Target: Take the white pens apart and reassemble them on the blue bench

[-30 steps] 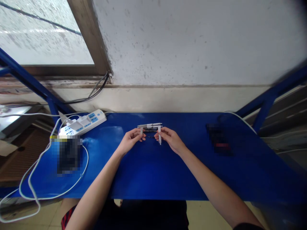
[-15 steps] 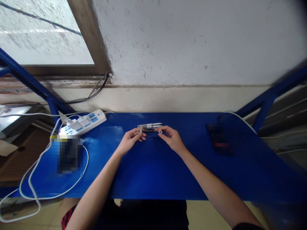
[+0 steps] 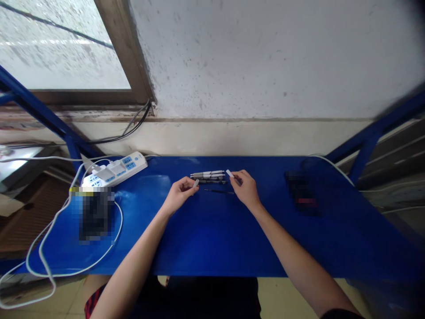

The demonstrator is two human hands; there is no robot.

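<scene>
A big blue surface (image 3: 219, 248) sits by the wall. With its middle as the clock's middle and the wall at twelve, a white power strip (image 3: 132, 162) is at ten, far out. A dark, blurry thing (image 3: 302, 192) is between two and three. Closer in, the person's left hand (image 3: 180, 194) is near ten and the right hand (image 3: 246, 188) near one. Some pens (image 3: 208, 175) lie at twelve. A thin black stick (image 3: 217, 191) lies just toward six from them. The right hand pinches a white piece (image 3: 229, 173); the left pinches a small gray piece (image 3: 196, 182).
</scene>
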